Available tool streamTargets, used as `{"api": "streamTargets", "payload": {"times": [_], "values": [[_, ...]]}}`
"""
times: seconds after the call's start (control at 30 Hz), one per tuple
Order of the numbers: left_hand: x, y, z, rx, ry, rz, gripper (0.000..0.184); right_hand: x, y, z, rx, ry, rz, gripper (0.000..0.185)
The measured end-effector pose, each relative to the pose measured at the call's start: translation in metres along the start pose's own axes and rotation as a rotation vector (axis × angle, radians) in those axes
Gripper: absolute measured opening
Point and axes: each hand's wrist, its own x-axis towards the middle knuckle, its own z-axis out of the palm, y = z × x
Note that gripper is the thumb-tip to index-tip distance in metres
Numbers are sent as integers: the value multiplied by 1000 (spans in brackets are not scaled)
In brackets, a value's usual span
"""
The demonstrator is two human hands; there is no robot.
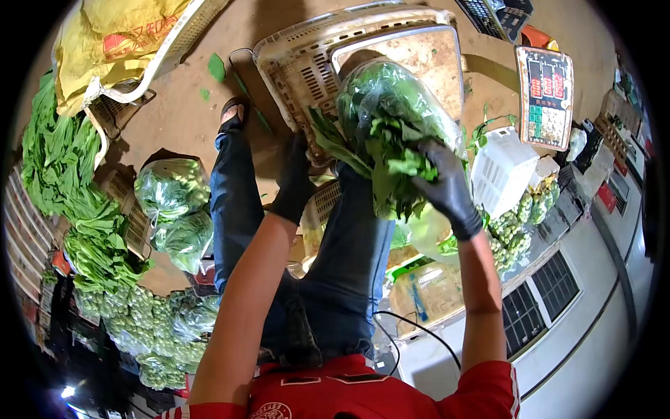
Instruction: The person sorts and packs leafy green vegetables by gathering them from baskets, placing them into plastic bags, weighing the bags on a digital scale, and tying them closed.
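A clear plastic bag (391,80) full of leafy greens rests over a metal scale platform (447,63). Loose leafy greens (394,164) spill from its near end, above my right knee. My right hand (450,185), in a black glove, grips these greens from the right side, its thumb and fingers against the leaves. To the left, my black-gloved left hand (294,178) is beside the near left corner of a dirty plastic crate (289,59). Its fingers are dark and partly hidden, so what they hold, if anything, cannot be made out.
A scale display (546,87) with red digits stands at right, near a white basket (504,167). Piled greens (63,153) and bagged greens (174,188) lie left. A yellow sack (118,42) sits upper left. Bagged vegetables (513,234) are at right.
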Motion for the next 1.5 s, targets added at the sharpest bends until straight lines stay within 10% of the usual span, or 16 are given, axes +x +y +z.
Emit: {"api": "streamTargets", "payload": {"times": [0.1, 0.43, 0.57, 0.67, 0.8, 0.9, 0.93, 1.07, 1.2, 1.5], "values": [[19, -11, 9, -73, 227, -410, 36, -5, -8, 3, 76, -6, -52, 36], [-128, -13, 53, 478, -268, 238, 43, -9, -49, 26, 47, -102, -56, 62], [-125, -15, 47, 846, -577, 304, 51, -21, -38, 11, -36, -96, -176, 44], [-88, -8, 44, 207, -421, -7, 36, -42, -36, 7, 23, 41, -95, 38], [-29, -11, 44, 874, -356, 651, 20, -60, -30, 5, 77, 128, -108, 33], [-22, 3, 81, 1992, -907, 612, 40, -70, -23, 7, 87, 171, -134, 34], [-10, -4, 68, 1766, -907, 927, 33, -72, -18, 6, 85, 191, -150, 34], [-6, 7, 64, 2398, -550, 1080, 17, -85, -9, -1, 127, 256, -179, 35], [-18, 52, 83, 2615, -577, 899, 14, -99, -4, -1, 90, 272, -201, 37], [-95, 114, 159, 2113, -467, 1219, 27, -85, -4, -7, 202, 149, -188, 39]]}}
